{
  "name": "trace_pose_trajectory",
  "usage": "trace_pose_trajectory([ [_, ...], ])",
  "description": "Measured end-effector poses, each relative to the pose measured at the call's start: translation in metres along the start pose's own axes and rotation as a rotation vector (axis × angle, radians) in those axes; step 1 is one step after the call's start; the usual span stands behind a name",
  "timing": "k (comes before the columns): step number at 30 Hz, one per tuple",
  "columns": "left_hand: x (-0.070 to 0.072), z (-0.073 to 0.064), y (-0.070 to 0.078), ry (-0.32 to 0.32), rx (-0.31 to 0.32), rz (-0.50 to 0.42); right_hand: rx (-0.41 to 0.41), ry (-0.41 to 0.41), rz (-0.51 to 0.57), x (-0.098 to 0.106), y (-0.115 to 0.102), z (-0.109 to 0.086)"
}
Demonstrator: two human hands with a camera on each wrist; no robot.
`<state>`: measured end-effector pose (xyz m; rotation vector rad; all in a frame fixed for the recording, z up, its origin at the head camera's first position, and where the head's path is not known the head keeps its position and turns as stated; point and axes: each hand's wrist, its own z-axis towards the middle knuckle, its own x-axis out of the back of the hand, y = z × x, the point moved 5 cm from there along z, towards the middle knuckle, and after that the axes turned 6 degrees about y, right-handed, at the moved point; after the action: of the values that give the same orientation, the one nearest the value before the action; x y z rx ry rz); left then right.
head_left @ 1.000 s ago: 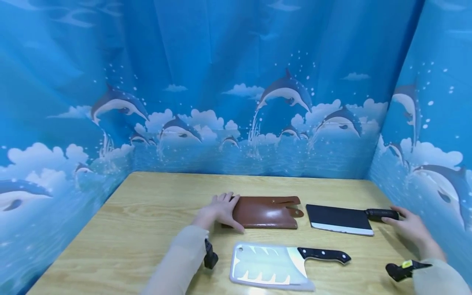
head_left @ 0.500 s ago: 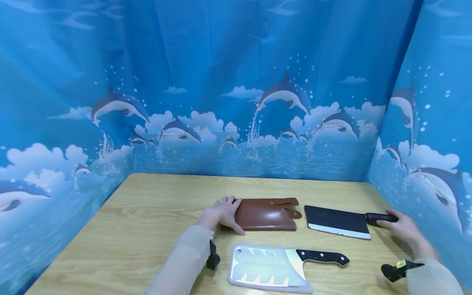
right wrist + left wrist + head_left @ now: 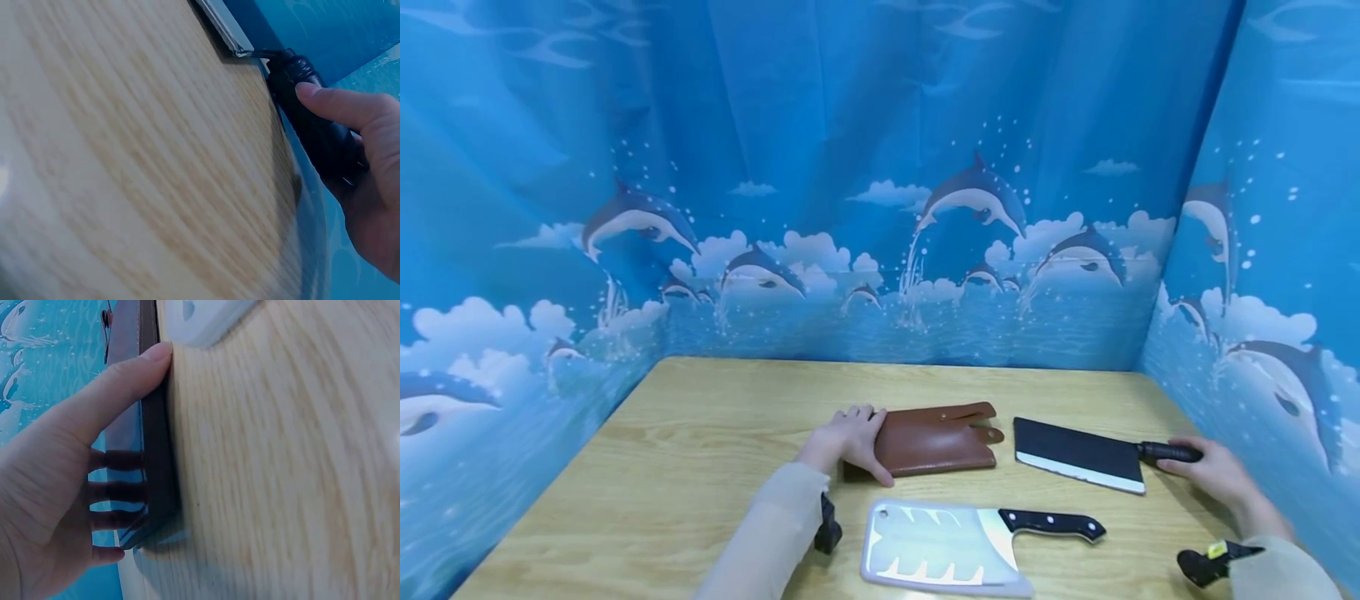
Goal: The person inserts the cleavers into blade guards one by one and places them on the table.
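A brown leather knife sheath (image 3: 936, 442) lies on the table, its slit, strapped end pointing right. My left hand (image 3: 848, 442) grips its left end, thumb along the near edge and fingers over the far side; the left wrist view shows the thumb (image 3: 134, 375) against the dark side of the sheath (image 3: 161, 462). To the right is a black cleaver (image 3: 1075, 450) with a pale cutting edge, its blade towards the sheath's strap. My right hand (image 3: 1213, 477) holds its black handle (image 3: 312, 119), the thumb lying along it. Blade and sheath are apart.
A second cleaver (image 3: 940, 542), with a pale, shiny blade and a black riveted handle, lies nearer on the wooden table (image 3: 700, 492). Blue dolphin-print curtains (image 3: 820, 208) close off the back and both sides. A black wrist camera (image 3: 1213, 562) sits at the right sleeve.
The sheath's right end has swung slightly away and left. The black cleaver has shifted a little left and tilted, its handle end nearer. Both hands keep their hold; the head view drifts slightly.
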<state>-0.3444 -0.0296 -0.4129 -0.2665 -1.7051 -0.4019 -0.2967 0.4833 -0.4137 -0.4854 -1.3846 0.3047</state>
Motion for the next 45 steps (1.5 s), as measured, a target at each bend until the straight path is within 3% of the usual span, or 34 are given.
trace_pose_trajectory([
  [7, -0.001, -0.001, -0.002, 0.036, -0.017, 0.021, 0.028, 0.004, -0.012, -0.003, -0.001, 0.0],
  [13, -0.001, -0.005, -0.007, 0.074, -0.045, -0.023, 0.05, 0.002, 0.002, -0.005, -0.004, 0.0],
  [21, 0.0, -0.021, -0.026, 0.131, -0.086, -0.081, 0.029, 0.012, -0.006, -0.01, -0.007, 0.003],
  [30, 0.006, -0.043, -0.046, 0.166, -0.063, -0.109, 0.129, 0.058, -0.071, -0.012, -0.009, -0.002],
  [45, 0.011, -0.066, -0.05, 0.229, -0.112, -0.071, 0.215, 0.132, -0.121, -0.005, -0.024, -0.026],
])
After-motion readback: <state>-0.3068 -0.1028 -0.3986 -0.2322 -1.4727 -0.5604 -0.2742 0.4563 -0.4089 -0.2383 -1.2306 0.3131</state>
